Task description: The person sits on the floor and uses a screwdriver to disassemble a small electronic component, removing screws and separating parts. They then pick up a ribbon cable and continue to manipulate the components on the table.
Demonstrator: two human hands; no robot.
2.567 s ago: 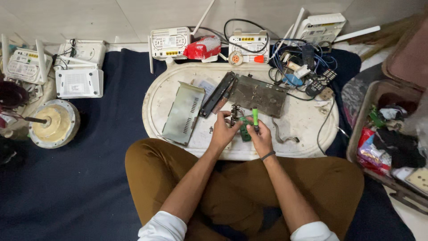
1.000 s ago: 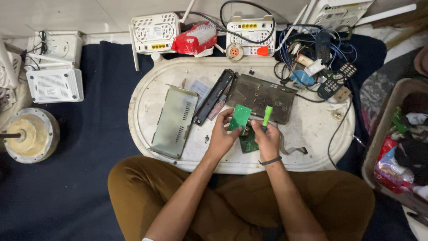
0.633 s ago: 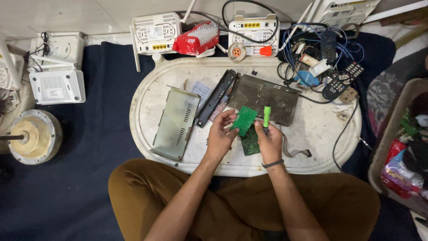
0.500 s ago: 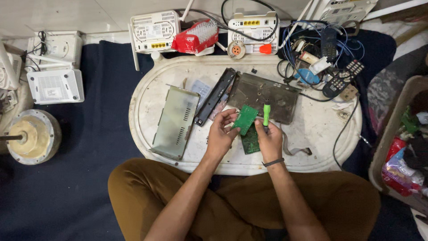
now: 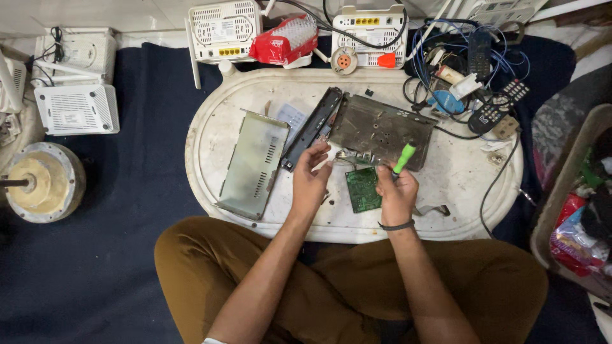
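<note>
White and oval, the tray table [image 5: 255, 220] is set on a dark blue floor mat [image 5: 127, 255], with routers lined up beyond its far edge. Near its front edge a green circuit board [image 5: 362, 189] is steadied by the right hand [image 5: 396, 194], which is also clenched round a green-handled screwdriver [image 5: 403, 159]. The left hand [image 5: 310, 181] is held half open beside the board, grasping nothing that can be seen, seemingly to brace it
</note>
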